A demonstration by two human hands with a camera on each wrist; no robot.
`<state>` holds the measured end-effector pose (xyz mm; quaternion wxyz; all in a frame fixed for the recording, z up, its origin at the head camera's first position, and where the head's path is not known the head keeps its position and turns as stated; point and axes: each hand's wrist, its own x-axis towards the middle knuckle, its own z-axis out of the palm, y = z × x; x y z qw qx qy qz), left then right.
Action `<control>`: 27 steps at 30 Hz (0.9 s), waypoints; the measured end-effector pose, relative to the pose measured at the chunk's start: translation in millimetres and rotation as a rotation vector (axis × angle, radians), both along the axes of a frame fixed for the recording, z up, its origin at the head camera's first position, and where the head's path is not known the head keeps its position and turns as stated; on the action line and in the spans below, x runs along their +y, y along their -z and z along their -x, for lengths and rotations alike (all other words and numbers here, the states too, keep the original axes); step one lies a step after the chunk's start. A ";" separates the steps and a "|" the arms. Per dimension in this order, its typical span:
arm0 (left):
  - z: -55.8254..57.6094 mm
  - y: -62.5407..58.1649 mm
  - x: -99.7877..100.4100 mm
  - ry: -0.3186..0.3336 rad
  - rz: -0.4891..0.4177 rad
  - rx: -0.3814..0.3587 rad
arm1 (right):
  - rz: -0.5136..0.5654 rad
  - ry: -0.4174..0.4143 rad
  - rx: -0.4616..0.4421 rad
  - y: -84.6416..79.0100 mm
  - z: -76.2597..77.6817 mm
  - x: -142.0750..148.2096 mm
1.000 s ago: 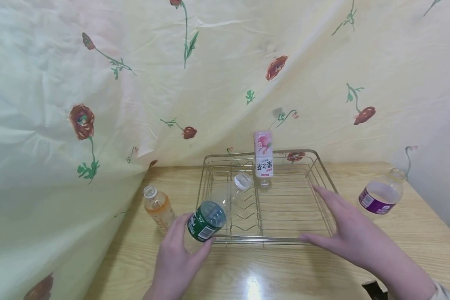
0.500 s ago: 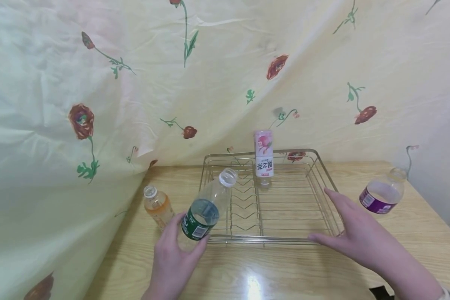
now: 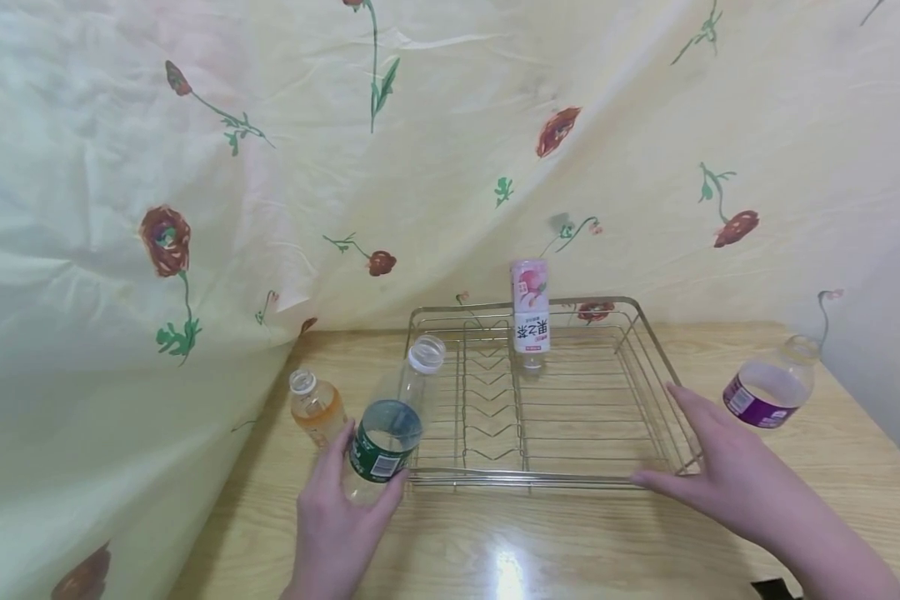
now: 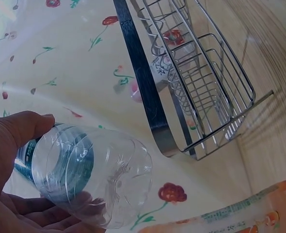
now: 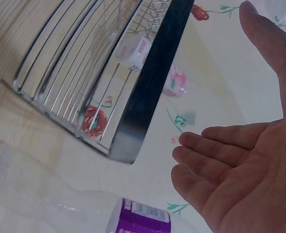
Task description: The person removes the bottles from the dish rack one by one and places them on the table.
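My left hand (image 3: 337, 517) grips a clear plastic bottle with a green label (image 3: 382, 442) around its lower part. The bottle tilts with its neck up and to the right, overlapping the rack's left edge in the head view. In the left wrist view, thumb and fingers lie on either side of the bottle (image 4: 116, 179). My right hand (image 3: 727, 475) is beside the right front corner of the wire dish rack (image 3: 570, 481), thumb and fingers spread. Its palm (image 5: 249, 179) holds nothing in the right wrist view. A pink-labelled bottle (image 3: 531, 308) stands upside down at the rack's back.
An orange-tinted bottle (image 3: 318, 408) stands left of the rack, close to my left hand. To the right is a clear bottle with a purple label (image 3: 765, 392). Flower-patterned cloth (image 3: 435, 167) hangs behind and to the left of the wooden table (image 3: 450, 542).
My left hand has drawn the green-labelled bottle left and slightly toward me, so its neck now sits over the rack's left side. The right hand has shifted right, still spread.
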<state>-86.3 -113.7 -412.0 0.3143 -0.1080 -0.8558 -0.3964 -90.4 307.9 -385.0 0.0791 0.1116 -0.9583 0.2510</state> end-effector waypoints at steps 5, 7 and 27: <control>0.1 2.2 -2.7 -0.012 -0.014 0.013 | -0.005 0.024 -0.056 5.4 0.6 4.5; -0.4 3.5 -4.1 -0.018 -0.030 0.003 | 0.000 0.027 -0.066 8.1 0.4 6.4; -6.2 13.3 -15.6 -0.178 -0.169 -0.186 | 0.039 0.036 -0.050 31.5 1.0 28.5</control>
